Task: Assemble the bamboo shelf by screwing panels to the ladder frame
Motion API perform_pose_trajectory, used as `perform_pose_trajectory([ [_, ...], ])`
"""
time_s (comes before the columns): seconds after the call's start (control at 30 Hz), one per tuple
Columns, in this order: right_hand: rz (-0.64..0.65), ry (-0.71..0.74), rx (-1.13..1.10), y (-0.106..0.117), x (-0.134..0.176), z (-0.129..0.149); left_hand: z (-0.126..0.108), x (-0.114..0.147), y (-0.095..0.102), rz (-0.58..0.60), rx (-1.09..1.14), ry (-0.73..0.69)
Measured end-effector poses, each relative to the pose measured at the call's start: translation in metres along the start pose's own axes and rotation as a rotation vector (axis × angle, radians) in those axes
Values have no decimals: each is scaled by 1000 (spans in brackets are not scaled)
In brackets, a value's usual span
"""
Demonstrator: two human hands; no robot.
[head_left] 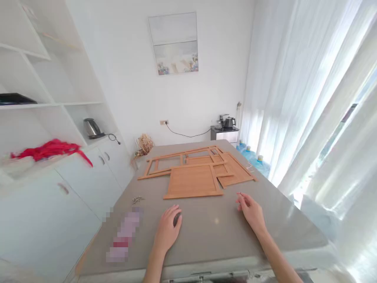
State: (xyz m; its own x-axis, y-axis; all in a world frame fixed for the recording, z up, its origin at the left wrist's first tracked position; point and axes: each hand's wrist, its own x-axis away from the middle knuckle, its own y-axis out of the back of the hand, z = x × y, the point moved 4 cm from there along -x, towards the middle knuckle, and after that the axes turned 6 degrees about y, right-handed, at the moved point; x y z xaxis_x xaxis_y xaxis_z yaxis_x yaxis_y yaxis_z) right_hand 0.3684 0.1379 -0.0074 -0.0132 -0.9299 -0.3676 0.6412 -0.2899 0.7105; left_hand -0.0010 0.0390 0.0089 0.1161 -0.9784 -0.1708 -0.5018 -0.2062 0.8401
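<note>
My left hand (168, 228) rests on the grey table, fingers extended side by side and thumb apart. A dark patch shows between thumb and fingers; it looks like shade. To the right, my right hand (251, 212) has its fingertips drawn together just above the tabletop. Whatever may be in that pinch is too small to name. Ahead of both hands lies a flat wooden panel with rails (191, 181). It overlaps a wooden open frame (153, 167) and another wooden panel (235, 167). A small heap of metal screws or similar hardware (137, 200) sits beyond my left hand.
The grey table (206, 232) fills the middle. A pixelated patch (125, 237) covers something at its left. White cabinets (85, 184) with a kettle (92, 127) and red cloth (50, 150) stand left. Curtains (279, 86) and large water bottles (259, 163) are at right.
</note>
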Motion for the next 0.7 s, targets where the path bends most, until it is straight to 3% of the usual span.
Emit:
perform_pose_trajectory([
  [0.17,56,96,94,-8,-26,-8,5,-5,-2,-12,60,-13],
  [0.3,115,156,142,-5,-43,-14,12,-16,17,32,160,14],
  [0.4,145,207,129,1,-44,-17,21,-30,33,-33,167,21],
  [0.53,218,268,57,8,-30,-15,41,-67,39,-199,98,100],
  [0.63,303,314,-16,12,-11,-8,60,-109,29,-149,-1,348],
  [0.7,343,333,-56,15,1,-5,68,-136,21,-95,-34,432],
])
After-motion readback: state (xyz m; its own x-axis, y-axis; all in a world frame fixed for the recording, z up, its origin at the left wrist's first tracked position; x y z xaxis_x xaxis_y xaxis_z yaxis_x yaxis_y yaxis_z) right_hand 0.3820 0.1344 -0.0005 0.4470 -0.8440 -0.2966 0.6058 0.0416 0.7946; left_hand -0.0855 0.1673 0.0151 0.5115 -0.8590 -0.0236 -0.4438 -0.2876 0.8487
